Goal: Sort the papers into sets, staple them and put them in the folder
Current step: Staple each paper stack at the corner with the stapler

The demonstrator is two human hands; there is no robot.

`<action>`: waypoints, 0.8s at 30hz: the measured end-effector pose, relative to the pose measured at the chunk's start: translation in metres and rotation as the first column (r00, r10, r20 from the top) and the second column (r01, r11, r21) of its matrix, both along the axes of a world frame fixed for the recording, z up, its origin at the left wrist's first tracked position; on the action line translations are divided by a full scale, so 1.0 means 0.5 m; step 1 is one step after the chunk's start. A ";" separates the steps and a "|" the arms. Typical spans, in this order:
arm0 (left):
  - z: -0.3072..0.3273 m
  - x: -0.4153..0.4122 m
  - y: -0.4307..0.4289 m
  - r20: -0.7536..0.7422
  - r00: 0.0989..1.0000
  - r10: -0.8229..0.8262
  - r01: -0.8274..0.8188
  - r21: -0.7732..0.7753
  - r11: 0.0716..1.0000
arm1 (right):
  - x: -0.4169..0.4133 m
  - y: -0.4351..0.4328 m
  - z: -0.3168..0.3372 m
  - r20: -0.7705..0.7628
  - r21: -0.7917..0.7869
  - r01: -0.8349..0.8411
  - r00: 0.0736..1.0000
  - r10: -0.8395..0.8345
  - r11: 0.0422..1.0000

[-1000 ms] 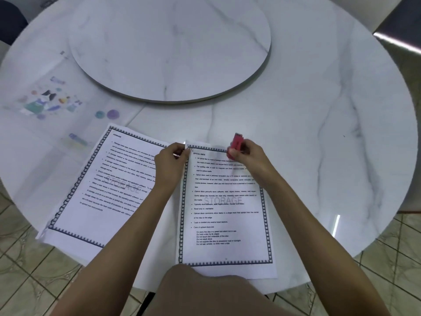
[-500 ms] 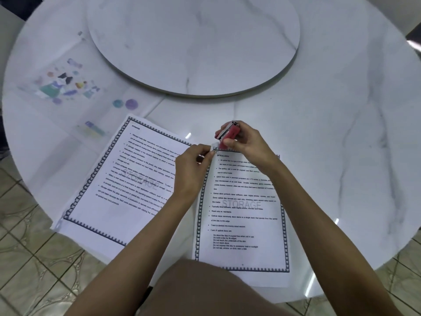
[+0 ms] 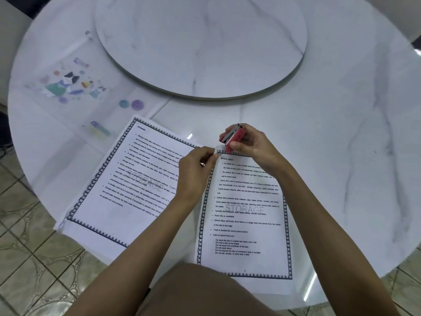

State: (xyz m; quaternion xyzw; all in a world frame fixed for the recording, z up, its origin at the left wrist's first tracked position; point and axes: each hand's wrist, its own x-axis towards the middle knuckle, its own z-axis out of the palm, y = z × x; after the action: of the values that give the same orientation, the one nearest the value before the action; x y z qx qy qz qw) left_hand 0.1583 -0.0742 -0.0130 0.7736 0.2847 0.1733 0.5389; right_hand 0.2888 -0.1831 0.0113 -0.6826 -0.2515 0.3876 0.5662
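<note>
Nearest lies the right paper set [image 3: 246,224], printed with the watermark "STORAGE" and the heading "OPTICAL DISCS". The left hand [image 3: 196,169] pinches its top left corner with closed fingers. The right hand [image 3: 252,147] is closed around a red stapler [image 3: 233,137] just above that corner. The left paper set [image 3: 127,185] is headed "STORAGE". Farther left, a clear folder [image 3: 75,87] with cartoon prints lies on the marble table [image 3: 341,156]; its contents I cannot tell. Farthest is the round turntable [image 3: 200,42].

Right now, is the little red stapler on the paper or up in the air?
Up in the air. The right hand holds the red stapler just above the paper's top corner.
</note>
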 end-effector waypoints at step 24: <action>0.017 -0.001 -0.022 -0.062 0.998 0.032 -0.035 -0.038 0.999 | 0.012 0.014 0.006 -0.060 -0.222 -0.208 0.978 0.200 0.953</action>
State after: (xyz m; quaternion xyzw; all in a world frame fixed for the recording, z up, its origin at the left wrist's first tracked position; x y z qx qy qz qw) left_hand 0.1580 -0.0852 -0.0046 0.7631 0.3175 0.1528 0.5418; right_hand 0.2945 -0.1758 0.0141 -0.7058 -0.2642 0.4827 0.4461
